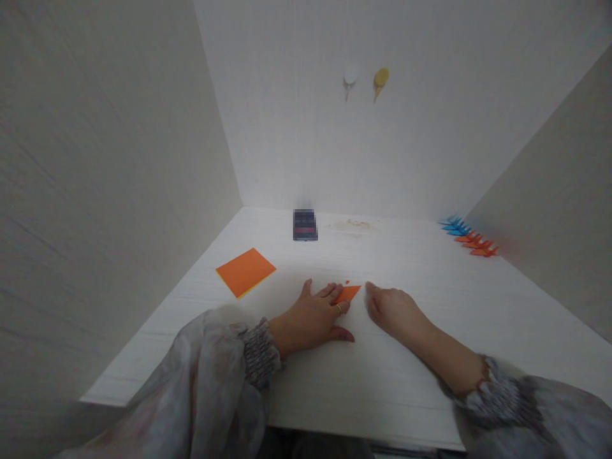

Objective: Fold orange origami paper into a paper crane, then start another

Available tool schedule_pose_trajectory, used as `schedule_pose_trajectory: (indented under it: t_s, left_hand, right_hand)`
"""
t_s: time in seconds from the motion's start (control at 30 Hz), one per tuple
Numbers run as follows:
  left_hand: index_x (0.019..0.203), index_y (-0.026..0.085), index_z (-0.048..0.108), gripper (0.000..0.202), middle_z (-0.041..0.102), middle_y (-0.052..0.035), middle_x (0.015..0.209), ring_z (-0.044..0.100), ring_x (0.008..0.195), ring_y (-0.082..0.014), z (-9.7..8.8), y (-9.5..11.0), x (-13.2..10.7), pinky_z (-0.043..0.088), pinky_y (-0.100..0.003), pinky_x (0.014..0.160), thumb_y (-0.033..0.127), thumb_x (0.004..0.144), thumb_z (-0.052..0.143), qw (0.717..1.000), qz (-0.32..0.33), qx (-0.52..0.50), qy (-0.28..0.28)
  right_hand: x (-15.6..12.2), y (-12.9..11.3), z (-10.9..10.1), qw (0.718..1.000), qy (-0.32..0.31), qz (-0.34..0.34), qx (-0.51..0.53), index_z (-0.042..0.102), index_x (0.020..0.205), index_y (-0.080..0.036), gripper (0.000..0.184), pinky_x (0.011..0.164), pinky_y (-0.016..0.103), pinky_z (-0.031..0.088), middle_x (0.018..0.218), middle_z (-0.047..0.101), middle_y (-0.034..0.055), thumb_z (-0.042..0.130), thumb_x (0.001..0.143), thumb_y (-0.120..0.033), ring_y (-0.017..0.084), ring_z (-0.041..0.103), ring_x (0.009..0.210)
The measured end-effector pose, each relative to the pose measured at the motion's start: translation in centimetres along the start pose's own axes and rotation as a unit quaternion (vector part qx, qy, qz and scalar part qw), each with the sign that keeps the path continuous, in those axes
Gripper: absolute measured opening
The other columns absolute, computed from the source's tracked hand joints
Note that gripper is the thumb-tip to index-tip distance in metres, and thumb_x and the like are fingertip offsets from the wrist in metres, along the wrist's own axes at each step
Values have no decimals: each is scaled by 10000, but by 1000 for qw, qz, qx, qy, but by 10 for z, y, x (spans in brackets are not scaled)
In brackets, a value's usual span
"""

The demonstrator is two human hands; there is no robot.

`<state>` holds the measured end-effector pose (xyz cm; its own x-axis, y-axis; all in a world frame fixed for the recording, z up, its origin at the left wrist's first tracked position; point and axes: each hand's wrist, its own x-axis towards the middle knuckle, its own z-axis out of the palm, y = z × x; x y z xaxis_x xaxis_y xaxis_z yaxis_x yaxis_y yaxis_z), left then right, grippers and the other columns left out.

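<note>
My left hand [313, 322] lies flat on the white table with its fingers spread, pressing on a small folded piece of orange paper [348, 294]. The fingers cover the paper's left part; a pointed corner shows to the right. A tiny orange bit [347, 282] appears just beyond the paper's upper edge. Close to that pointed corner, my right hand [394, 311] rests on the table with its fingers curled in, a small gap away from the paper. Nothing shows in the right hand, which is slightly blurred.
A stack of orange paper [246, 273] with a yellow edge lies to the left. At the back stands a dark, pixelated object [305, 225]. Folded blue paper shapes [456, 226] and orange ones [477, 243] line the right wall. White and yellow hooks [381, 78] hang on the back wall.
</note>
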<state>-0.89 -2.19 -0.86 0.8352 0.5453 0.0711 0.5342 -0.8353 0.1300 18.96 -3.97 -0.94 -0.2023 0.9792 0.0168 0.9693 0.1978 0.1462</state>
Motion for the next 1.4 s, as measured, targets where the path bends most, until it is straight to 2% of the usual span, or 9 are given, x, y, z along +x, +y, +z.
schedule_pose_trajectory:
  t_s: [0.13, 0.23, 0.33, 0.4, 0.77, 0.9, 1.07, 1.27, 1.4]
  left_hand:
    - [1217, 191, 385, 701, 289, -194, 1358, 278, 1242, -322, 1, 0, 0, 184, -639, 894, 668, 747, 177, 1000, 0, -2, 3]
    - [1238, 192, 352, 701, 287, -191, 1360, 281, 1239, -324, 1, 1, 1, 183, -652, 887, 662, 752, 168, 1000, 1, -3, 8]
    - [1234, 206, 351, 673, 299, -165, 1362, 276, 1243, -316, 1, 2, 0, 175, -649, 900, 654, 759, 188, 1000, 5, -2, 11]
    - [1227, 205, 361, 659, 305, -158, 1360, 269, 1249, -307, 0, 2, -1, 168, -639, 915, 646, 763, 205, 1000, 8, 1, 14]
    - [1336, 185, 176, 621, 311, -98, 1366, 280, 1259, -208, 0, -10, -17, 55, -539, 1010, 550, 834, 195, 1000, 24, -4, 8]
    - [1326, 172, 210, 635, 316, -107, 1362, 298, 1249, -210, -2, -11, -16, 25, -536, 1011, 564, 827, 187, 999, 39, -1, 10]
    - [1263, 189, 342, 643, 445, -101, 1282, 381, 1192, -232, -8, -9, -9, -47, -564, 991, 605, 793, 201, 997, 62, 22, 33]
    - [1231, 191, 379, 655, 469, -110, 1253, 410, 1152, -245, -10, -2, -6, 111, -529, 988, 631, 768, 233, 997, 41, 46, 47]
    - [1208, 175, 402, 670, 455, -132, 1243, 398, 1139, -254, -9, 2, -4, 217, -474, 947, 643, 756, 240, 997, 32, 48, 45]
  right_hand:
    - [-1, 1, -1, 996, 80, -43, 26, 367, 1271, -102, 453, 585, 309, 445, 844, 661, 117, 334, 835, -221, 220, 618, 692]
    - [-1, -5, -5, 979, 136, -141, 49, 472, 1197, -135, 403, 686, 350, 435, 958, 615, 133, 390, 816, -237, 237, 576, 827]
    - [0, -10, -6, 953, 154, -241, 98, 515, 1151, -151, 365, 856, 416, 362, 1146, 542, 130, 437, 800, -219, 258, 470, 1059]
    - [0, -9, -4, 942, 144, -274, 127, 485, 1182, -160, 376, 915, 435, 316, 1212, 509, 118, 434, 817, -232, 244, 420, 1136]
    - [4, 6, 12, 950, 102, -276, 108, 402, 1258, -181, 400, 946, 442, 313, 1292, 439, 98, 353, 879, -301, 214, 405, 1179]
    - [2, 4, 9, 948, 108, -286, 93, 391, 1264, -214, 389, 955, 469, 284, 1299, 430, 93, 343, 887, -296, 219, 379, 1200]
    - [1, 4, 5, 949, 106, -284, 87, 395, 1260, -207, 387, 948, 489, 282, 1292, 439, 103, 341, 884, -282, 232, 374, 1202]
    - [2, 2, -1, 942, 103, -282, 152, 487, 1167, -155, 340, 923, 421, 359, 1230, 499, 127, 376, 849, -200, 222, 433, 1152]
    - [3, 0, -1, 941, 100, -277, 167, 524, 1095, -126, 305, 942, 404, 347, 1223, 498, 143, 403, 818, -168, 220, 439, 1145]
